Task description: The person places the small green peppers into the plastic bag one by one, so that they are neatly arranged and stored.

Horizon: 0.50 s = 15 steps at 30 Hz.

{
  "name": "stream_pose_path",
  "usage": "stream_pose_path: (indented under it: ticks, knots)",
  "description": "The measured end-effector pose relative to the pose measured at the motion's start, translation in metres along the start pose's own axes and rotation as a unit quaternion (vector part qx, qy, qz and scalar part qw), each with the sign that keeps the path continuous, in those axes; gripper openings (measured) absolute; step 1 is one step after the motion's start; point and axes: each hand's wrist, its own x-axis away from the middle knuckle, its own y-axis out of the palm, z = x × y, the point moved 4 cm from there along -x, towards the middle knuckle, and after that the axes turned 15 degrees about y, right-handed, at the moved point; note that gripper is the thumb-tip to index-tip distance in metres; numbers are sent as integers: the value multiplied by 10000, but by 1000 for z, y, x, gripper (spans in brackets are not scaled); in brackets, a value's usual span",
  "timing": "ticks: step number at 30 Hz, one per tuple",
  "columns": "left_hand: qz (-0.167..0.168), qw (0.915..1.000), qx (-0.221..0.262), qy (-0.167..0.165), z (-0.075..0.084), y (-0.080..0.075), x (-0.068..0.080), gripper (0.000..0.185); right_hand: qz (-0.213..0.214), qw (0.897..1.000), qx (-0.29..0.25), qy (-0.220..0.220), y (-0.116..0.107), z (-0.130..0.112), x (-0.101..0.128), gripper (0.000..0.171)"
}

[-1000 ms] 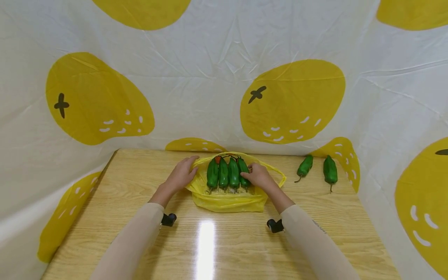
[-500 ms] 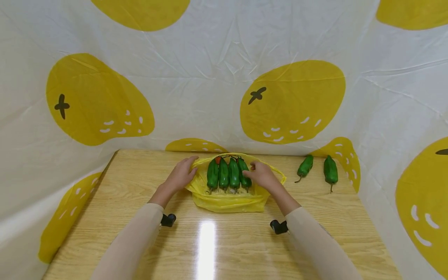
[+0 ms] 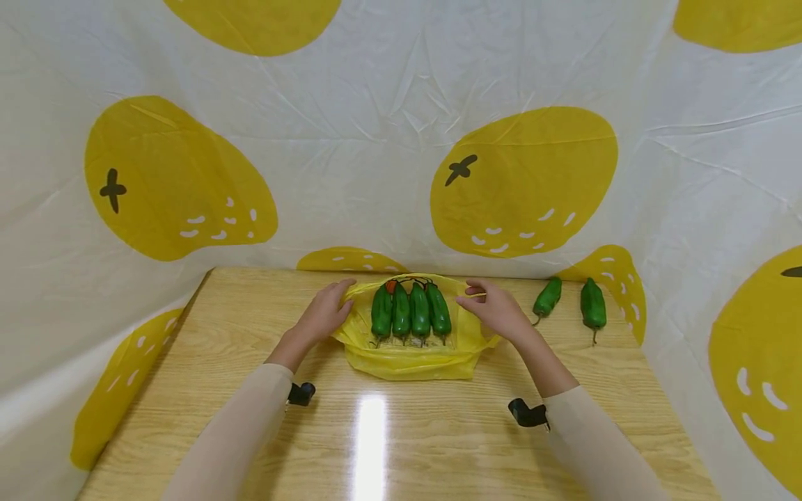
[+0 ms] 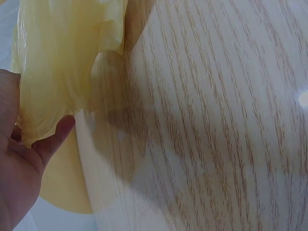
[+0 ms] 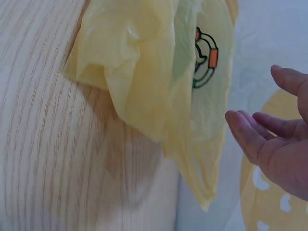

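Gripping the rim of a yellow plastic bag [image 3: 410, 365], the left hand [image 3: 324, 312] has its thumb on one side of the film and its fingers on the other. The right hand [image 3: 498, 312] holds nothing; its fingers are loosely bent and parted from the thumb, the fingertips just beside the bag's edge, with a gap showing in the right wrist view. Between the two hands the bag lies on the worktop [image 3: 313, 452], its mouth spread towards the person. Inside are four green peppers [image 3: 419, 313] in a row, side by side, stems pointing back to the person; the one nearest the right hand leans a little. A black and orange print [image 5: 207, 57] shows on the bag's far wall, beyond the peppers. Just to the right of the right hand, outside the bag, a slanted green pepper [image 3: 548, 297] lies on the worktop, its stem end turned towards that hand. Further right lies an outermost green pepper [image 3: 592, 304], near the worktop's far edge. Beyond both hands hangs a white cloth [image 3: 351, 174] printed with big yellow fruit. Pale sleeves cover both forearms, and a black piece [image 3: 528, 413] sits at the right sleeve's cuff.
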Motion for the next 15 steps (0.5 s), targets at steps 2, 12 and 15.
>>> stream_pose_path:
  ticks: [2,12,15]
  knots:
    - [-14,10000,8,-2,0,0,0,50,85,9999,-100,-28,-6,6,2,65]
    - [-56,10000,-44,-3,1,0,1,51,849,9920,-874,-319,-45,49,5,66]
    - [-35,10000,-21,-3,0,0,1,51,1205,9879,-935,-282,-58,62,3,65]
